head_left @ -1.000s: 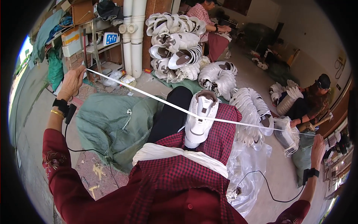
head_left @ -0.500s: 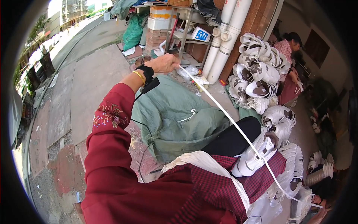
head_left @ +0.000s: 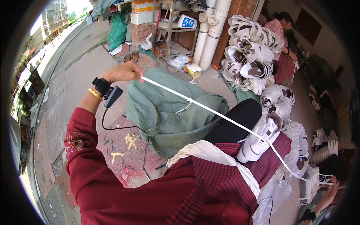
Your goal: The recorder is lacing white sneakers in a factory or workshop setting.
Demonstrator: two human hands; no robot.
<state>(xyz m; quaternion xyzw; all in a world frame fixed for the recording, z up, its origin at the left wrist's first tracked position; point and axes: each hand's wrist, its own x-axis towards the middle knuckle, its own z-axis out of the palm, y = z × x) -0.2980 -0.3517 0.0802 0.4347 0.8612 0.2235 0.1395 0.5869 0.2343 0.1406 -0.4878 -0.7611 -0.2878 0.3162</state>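
Note:
A long white shoelace stretches from my raised left hand across my lap. My left fingers pinch its upper end. On my checked apron rests a white sneaker, and the lace passes over its upper. Past the shoe the lace sags toward my right hand at the lower right edge. That hand is closed on the lace beside several hanging white strands, though its fingers show only partly. A dark strapped device with a cable sits on my left wrist.
A large green sack lies before my knees. To the right stand stacked white shoe uppers, with more white shoes below. White pipes and a metal shelf are behind. Another person sits at the back right.
My left hand has moved left and slightly down in the picture, drawing the lace with it. My right hand has come further into view, still on the lace.

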